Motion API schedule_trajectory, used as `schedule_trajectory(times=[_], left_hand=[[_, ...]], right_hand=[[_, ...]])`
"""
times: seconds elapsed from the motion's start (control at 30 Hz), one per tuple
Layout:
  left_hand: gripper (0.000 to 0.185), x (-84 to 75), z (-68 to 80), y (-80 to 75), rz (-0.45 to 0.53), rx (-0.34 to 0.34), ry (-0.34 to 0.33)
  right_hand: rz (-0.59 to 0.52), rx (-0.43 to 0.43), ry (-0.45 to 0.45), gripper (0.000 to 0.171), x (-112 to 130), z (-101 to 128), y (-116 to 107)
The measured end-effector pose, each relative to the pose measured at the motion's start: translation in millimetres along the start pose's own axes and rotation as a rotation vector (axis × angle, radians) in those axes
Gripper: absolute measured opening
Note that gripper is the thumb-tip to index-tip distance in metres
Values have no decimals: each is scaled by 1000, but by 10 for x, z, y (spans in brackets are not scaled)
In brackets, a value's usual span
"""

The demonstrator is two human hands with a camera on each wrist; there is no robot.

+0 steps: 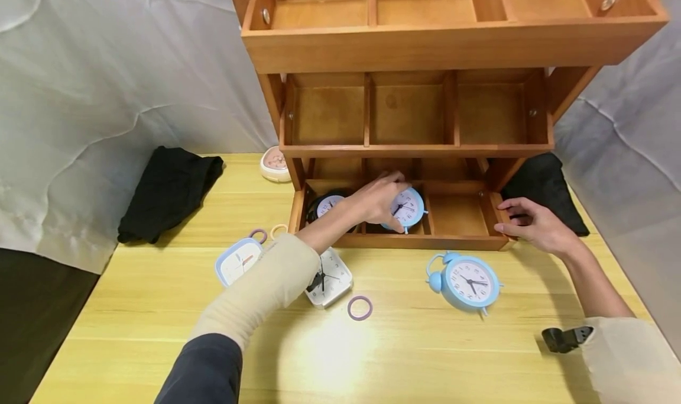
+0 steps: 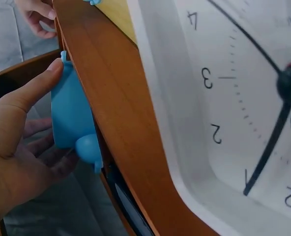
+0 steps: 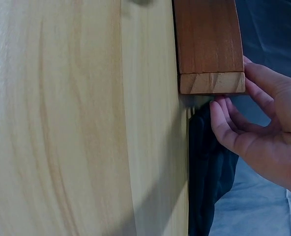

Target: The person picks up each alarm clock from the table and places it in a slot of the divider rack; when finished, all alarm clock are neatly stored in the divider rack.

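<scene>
My left hand [image 1: 379, 200] reaches into the middle compartment of the wooden rack's bottom tray [image 1: 415, 242] and grips a light-blue twin-bell alarm clock [image 1: 408, 206]. Seen from the left wrist, the thumb lies at one edge of the clock's blue back [image 2: 72, 110], the fingers curled at its far side. My right hand [image 1: 537, 223] holds the tray's right end, thumb near the front corner; the tray end [image 3: 212, 82] also shows in the right wrist view. A dark-rimmed clock [image 1: 328, 205] sits in the left compartment, partly hidden by my left arm.
On the table stand another blue twin-bell clock [image 1: 470, 283], a white square clock [image 1: 335, 280], a blue-rimmed clock [image 1: 239, 259] and a pink clock [image 1: 275, 162]. A purple ring [image 1: 360, 308] lies in front. Black cloths [image 1: 167, 191] flank the rack, whose upper trays [image 1: 452, 43] overhang.
</scene>
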State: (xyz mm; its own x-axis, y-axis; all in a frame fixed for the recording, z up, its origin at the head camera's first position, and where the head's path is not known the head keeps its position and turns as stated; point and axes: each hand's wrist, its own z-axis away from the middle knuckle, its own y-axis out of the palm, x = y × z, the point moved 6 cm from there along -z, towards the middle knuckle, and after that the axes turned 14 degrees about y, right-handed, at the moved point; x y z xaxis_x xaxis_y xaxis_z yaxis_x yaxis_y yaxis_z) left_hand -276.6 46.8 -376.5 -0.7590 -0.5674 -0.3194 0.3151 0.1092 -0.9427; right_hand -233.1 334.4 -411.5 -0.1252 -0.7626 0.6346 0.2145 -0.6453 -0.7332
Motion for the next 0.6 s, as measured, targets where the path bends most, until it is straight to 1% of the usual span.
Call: schedule_trajectory(times=[0.13,0.33,0.6], left_hand=[[98,-3,-21,33,32,16,2],[97,32,-24,76,49,45,-11],[93,108,-33,105,168,105,-60]], right_hand=[[1,3,8,47,-6,7,1],[3,2,4,46,-4,1,5],[13,6,21,48,-6,2,-3]])
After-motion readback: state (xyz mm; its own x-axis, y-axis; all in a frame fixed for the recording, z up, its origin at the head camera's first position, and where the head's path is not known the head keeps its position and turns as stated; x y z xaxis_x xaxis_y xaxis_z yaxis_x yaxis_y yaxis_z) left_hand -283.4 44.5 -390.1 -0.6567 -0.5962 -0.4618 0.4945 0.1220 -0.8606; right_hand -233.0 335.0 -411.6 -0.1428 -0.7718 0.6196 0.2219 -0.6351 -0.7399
